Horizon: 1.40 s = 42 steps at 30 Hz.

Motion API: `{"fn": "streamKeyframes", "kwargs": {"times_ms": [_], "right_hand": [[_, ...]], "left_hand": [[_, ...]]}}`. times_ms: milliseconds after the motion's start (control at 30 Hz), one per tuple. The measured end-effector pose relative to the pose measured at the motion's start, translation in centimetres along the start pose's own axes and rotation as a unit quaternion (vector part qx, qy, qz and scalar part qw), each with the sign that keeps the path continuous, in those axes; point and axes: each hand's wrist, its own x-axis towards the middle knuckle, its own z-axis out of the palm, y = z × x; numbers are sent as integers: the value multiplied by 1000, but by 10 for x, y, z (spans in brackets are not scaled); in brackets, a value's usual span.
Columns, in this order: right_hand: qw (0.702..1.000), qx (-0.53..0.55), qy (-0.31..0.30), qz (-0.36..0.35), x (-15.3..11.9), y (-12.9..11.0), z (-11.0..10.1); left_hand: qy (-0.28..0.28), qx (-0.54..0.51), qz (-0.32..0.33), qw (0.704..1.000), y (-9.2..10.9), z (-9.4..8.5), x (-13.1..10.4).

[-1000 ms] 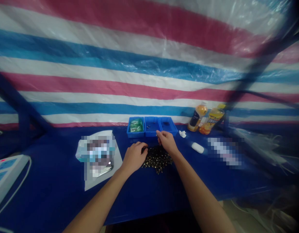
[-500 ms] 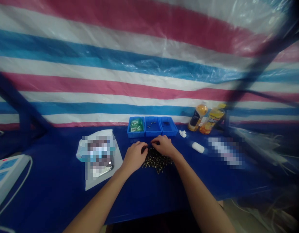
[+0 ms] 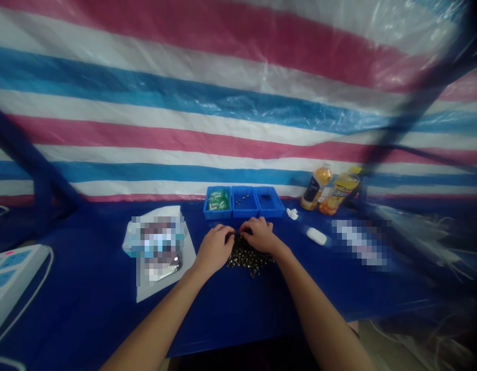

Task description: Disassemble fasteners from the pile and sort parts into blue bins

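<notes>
My left hand (image 3: 217,245) is at the left edge of a pile of small dark and brassy metal pieces (image 3: 250,258), perhaps screws, on the blue table. Its thumb and forefinger are curled together, and anything between them is too small to make out. Facing it across a narrow gap, my right hand (image 3: 259,235) hovers at the pile's far side with fingers likewise pinched. Just beyond the hands stand three blue bins in a row: the left bin (image 3: 217,215) holds a green-tinted bag of parts, the middle bin (image 3: 245,212) a few slim metal pieces, the right bin (image 3: 269,211) something dark.
A white sheet or pouch (image 3: 187,268), partly blurred out, lies left. Near the far left edge is a white power strip (image 3: 19,288) with a cable. To the right are two drink bottles (image 3: 316,188), crumpled tissue (image 3: 292,213) and a white oval case (image 3: 316,236). Striped sheeting hangs behind.
My right hand has shifted slightly left and its fingers have moved a little. The left hand stays almost where it was. The pile and bins look unchanged.
</notes>
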Motion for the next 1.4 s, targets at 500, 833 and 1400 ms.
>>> {"fn": "streamKeyframes", "kwargs": {"times_ms": [500,833,1400], "right_hand": [[955,279,69,-69,5,-6,-11],[936,336,29,-100,3,-9,-14],[954,280,24,-101,-1,-13,-19]], "left_hand": [[58,-27,-19,998,6,-8,3],[30,-18,-46,998,9,-9,3],[78,-103,1,992,7,-11,6]]}}
